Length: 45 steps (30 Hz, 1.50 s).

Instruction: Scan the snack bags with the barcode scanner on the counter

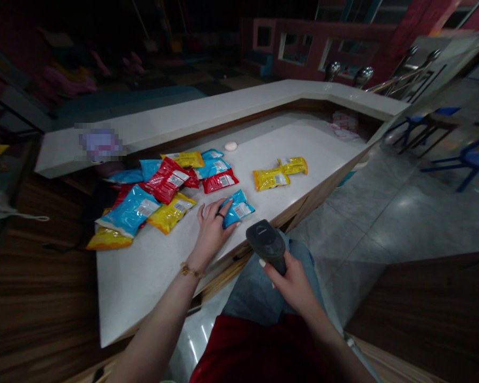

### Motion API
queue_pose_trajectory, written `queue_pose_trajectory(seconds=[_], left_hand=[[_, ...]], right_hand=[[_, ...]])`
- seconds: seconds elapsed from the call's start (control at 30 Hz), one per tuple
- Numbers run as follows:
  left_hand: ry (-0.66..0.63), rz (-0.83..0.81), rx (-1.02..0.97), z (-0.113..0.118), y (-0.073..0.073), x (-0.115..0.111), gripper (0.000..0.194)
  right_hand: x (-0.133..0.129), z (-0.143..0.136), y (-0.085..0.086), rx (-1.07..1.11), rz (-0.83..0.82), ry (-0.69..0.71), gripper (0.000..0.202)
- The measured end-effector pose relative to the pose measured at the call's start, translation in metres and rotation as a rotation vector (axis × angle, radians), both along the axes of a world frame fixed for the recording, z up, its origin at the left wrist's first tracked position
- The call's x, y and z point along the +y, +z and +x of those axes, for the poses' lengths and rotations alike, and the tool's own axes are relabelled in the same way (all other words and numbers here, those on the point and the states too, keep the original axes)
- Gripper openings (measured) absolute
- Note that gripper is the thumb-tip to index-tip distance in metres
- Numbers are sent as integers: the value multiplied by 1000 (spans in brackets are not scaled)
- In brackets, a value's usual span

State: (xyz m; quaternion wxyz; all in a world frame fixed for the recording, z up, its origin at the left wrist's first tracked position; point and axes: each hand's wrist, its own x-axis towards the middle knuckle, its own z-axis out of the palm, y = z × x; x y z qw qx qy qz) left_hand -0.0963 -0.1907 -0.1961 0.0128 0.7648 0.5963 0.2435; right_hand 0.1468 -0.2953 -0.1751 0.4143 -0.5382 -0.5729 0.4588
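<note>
A blue snack packet (239,208) lies near the front edge of the white counter (131,287), its barcode label facing up. My left hand (215,226) grips its left end between thumb and fingers. My right hand (289,276) is wrapped round the handle of a black barcode scanner (265,239), held just off the counter's front edge, to the right of and below the packet. Several red, blue and yellow packets, such as a red packet (166,180), are heaped to the left. Two yellow packets (271,179) lie touching each other farther right.
A small white oval object (231,146) sits behind the packets. The raised ledge (223,109) runs along the counter's back, with a blurred item (101,143) on its left end. Blue chairs (477,157) stand on the grey floor at the right.
</note>
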Motion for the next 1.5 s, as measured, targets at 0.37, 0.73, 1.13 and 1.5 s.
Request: queue_pose_trajectory(seconds=[0.37, 0.73, 1.13, 1.5], left_hand=[[-167, -2, 17, 87, 39, 104, 66], [-120, -43, 8, 126, 35, 158, 63], [174, -93, 85, 18, 7, 87, 71], [190, -199, 204, 13, 9, 47, 73]], right_hand=[[3, 17, -9, 11, -12, -65, 22], [5, 23, -8, 5, -9, -96, 25], [0, 11, -9, 39, -29, -36, 24], [-7, 14, -5, 11, -23, -39, 30]])
